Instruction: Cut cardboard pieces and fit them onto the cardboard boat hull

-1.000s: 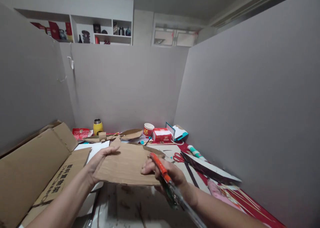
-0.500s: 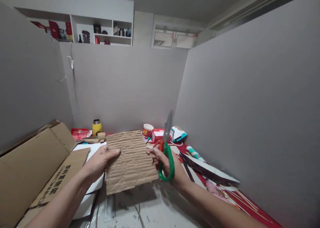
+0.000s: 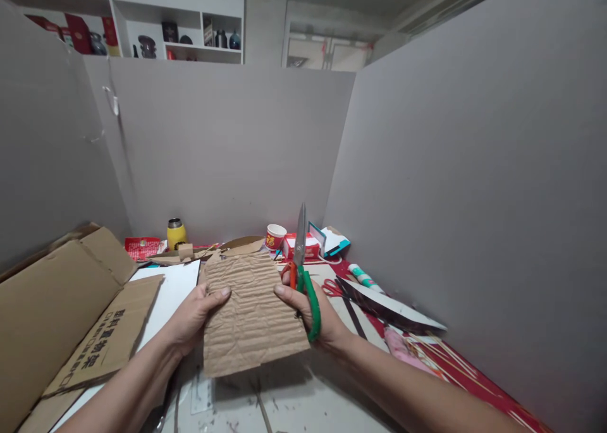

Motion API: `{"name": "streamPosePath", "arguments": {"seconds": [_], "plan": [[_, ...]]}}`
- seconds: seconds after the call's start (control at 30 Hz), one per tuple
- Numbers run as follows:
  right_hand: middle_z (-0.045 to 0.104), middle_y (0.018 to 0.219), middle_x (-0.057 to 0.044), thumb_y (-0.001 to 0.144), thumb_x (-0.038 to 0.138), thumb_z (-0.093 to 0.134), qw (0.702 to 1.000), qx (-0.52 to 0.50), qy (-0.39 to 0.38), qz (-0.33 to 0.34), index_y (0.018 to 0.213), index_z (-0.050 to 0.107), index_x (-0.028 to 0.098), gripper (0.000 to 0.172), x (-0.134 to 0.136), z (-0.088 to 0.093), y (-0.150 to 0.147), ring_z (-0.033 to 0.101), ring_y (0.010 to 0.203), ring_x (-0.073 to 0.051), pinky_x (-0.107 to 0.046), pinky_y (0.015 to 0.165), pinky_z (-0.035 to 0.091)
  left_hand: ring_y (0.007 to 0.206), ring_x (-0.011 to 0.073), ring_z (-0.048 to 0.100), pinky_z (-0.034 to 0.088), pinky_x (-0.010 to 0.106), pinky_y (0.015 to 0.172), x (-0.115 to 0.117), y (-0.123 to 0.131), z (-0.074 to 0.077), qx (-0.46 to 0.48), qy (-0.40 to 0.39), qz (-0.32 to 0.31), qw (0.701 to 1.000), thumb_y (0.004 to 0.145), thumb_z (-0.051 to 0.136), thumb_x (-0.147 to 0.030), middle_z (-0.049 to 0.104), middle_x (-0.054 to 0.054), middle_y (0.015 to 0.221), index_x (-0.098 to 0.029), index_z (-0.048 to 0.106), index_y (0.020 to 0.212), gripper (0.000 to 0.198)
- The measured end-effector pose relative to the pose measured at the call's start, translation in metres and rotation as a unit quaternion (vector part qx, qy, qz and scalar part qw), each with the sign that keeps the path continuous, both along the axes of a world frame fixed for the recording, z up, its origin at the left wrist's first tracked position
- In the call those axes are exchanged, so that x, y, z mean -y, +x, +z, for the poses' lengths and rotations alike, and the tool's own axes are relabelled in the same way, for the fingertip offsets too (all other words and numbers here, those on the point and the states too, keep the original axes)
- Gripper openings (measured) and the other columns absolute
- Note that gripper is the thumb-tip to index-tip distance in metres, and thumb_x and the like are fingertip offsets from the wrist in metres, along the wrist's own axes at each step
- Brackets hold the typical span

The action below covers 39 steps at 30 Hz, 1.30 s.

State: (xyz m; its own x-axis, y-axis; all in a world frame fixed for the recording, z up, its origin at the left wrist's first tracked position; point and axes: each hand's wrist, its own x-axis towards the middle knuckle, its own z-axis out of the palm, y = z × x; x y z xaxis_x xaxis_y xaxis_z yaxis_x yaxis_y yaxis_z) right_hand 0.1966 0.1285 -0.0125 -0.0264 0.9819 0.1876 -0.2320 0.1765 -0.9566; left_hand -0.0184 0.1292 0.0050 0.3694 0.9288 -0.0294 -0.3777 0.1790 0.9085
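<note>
A rough-edged piece of corrugated cardboard (image 3: 251, 319) is held upright in front of me between both hands. My left hand (image 3: 194, 316) grips its left edge, thumb on the ribbed face. My right hand (image 3: 310, 310) pinches its right edge and also holds scissors (image 3: 303, 275) with orange and green handles, blades closed and pointing up.
A large flattened cardboard box (image 3: 61, 319) lies at the left with a white sheet (image 3: 171, 287) beside it. At the back stand a yellow flask (image 3: 176, 233), a paper cup (image 3: 275, 236) and a red box (image 3: 308, 246). Red scissors (image 3: 334, 287), a glue tube (image 3: 363, 275) and wooden sticks (image 3: 455, 363) lie at the right. Grey partitions enclose the desk.
The cardboard was tipped from lying nearly flat to standing upright, ribbed face toward me. The scissors swung from pointing down-right to pointing up. My view shifted slightly downward.
</note>
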Motion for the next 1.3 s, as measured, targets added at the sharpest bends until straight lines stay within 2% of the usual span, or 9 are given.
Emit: {"name": "streamPosePath", "arguments": {"seconds": [0.2, 0.3, 0.4, 0.53, 0.7, 0.93, 1.13, 1.3], "plan": [[0.053, 0.070, 0.003, 0.065, 0.041, 0.077, 0.999, 0.019, 0.018, -0.029, 0.077, 0.050, 0.020, 0.036, 0.004, -0.004, -0.006, 0.050, 0.065, -0.015, -0.026, 0.062, 0.039, 0.100, 0.0289, 0.068, 0.050, 0.040, 0.094, 0.003, 0.007, -0.003, 0.001, -0.036, 0.038, 0.999, 0.079, 0.068, -0.028, 0.073, 0.014, 0.107, -0.012, 0.060, 0.121, 0.046], [0.053, 0.071, 0.002, 0.067, 0.040, 0.077, 0.996, 0.048, 0.034, -0.065, 0.079, 0.050, 0.020, 0.036, 0.004, -0.007, -0.006, 0.048, 0.066, -0.015, -0.026, 0.062, 0.039, 0.099, 0.0313, 0.068, 0.052, 0.042, 0.090, 0.005, 0.008, -0.003, -0.013, -0.072, 0.023, 0.997, 0.077, 0.070, -0.029, 0.074, 0.015, 0.104, -0.011, 0.062, 0.119, 0.046], [0.052, 0.070, 0.003, 0.068, 0.041, 0.077, 0.996, 0.033, 0.033, -0.082, 0.080, 0.050, 0.020, 0.036, 0.001, -0.010, -0.003, 0.047, 0.065, -0.015, -0.026, 0.062, 0.038, 0.102, 0.0323, 0.067, 0.051, 0.043, 0.090, 0.006, 0.007, -0.005, -0.018, -0.058, -0.018, 0.998, 0.072, 0.074, -0.024, 0.072, 0.016, 0.109, -0.012, 0.060, 0.123, 0.054], [0.050, 0.069, 0.005, 0.071, 0.040, 0.075, 0.997, -0.007, 0.027, -0.066, 0.081, 0.049, 0.021, 0.035, -0.002, -0.013, -0.001, 0.046, 0.064, -0.014, -0.026, 0.062, 0.037, 0.107, 0.0312, 0.065, 0.049, 0.042, 0.094, 0.002, 0.005, -0.012, -0.014, -0.033, -0.047, 0.998, 0.074, 0.074, -0.023, 0.069, 0.017, 0.116, -0.012, 0.058, 0.125, 0.055], [0.051, 0.072, 0.004, 0.071, 0.041, 0.075, 0.998, -0.013, 0.031, -0.062, 0.082, 0.051, 0.020, 0.034, -0.003, -0.017, -0.002, 0.047, 0.068, -0.015, -0.027, 0.066, 0.037, 0.109, 0.0307, 0.064, 0.049, 0.042, 0.095, 0.002, 0.006, -0.015, -0.012, -0.032, -0.033, 0.999, 0.075, 0.072, -0.020, 0.069, 0.016, 0.117, -0.013, 0.056, 0.128, 0.056], [0.053, 0.070, 0.004, 0.066, 0.040, 0.078, 0.997, -0.041, 0.002, -0.059, 0.081, 0.052, 0.020, 0.037, 0.000, -0.016, -0.006, 0.047, 0.067, -0.014, -0.027, 0.065, 0.037, 0.109, 0.0308, 0.064, 0.050, 0.043, 0.094, 0.001, 0.009, -0.019, -0.014, -0.025, -0.002, 1.000, 0.080, 0.068, -0.025, 0.069, 0.015, 0.118, -0.014, 0.058, 0.125, 0.047], [0.053, 0.070, 0.003, 0.069, 0.044, 0.075, 0.997, -0.059, -0.006, -0.043, 0.081, 0.049, 0.020, 0.037, -0.002, -0.020, -0.007, 0.048, 0.066, -0.015, -0.027, 0.063, 0.037, 0.109, 0.0305, 0.064, 0.052, 0.043, 0.093, 0.000, 0.008, -0.023, -0.014, -0.017, 0.019, 1.000, 0.079, 0.070, -0.027, 0.067, 0.016, 0.121, -0.013, 0.056, 0.127, 0.052], [0.053, 0.068, 0.004, 0.068, 0.044, 0.076, 0.998, -0.042, -0.002, -0.042, 0.079, 0.049, 0.020, 0.038, -0.002, -0.017, -0.006, 0.047, 0.064, -0.014, -0.026, 0.061, 0.036, 0.107, 0.0297, 0.065, 0.052, 0.042, 0.092, 0.000, 0.008, -0.022, -0.015, -0.018, 0.020, 1.000, 0.078, 0.072, -0.027, 0.067, 0.015, 0.121, -0.015, 0.058, 0.125, 0.051]]}}
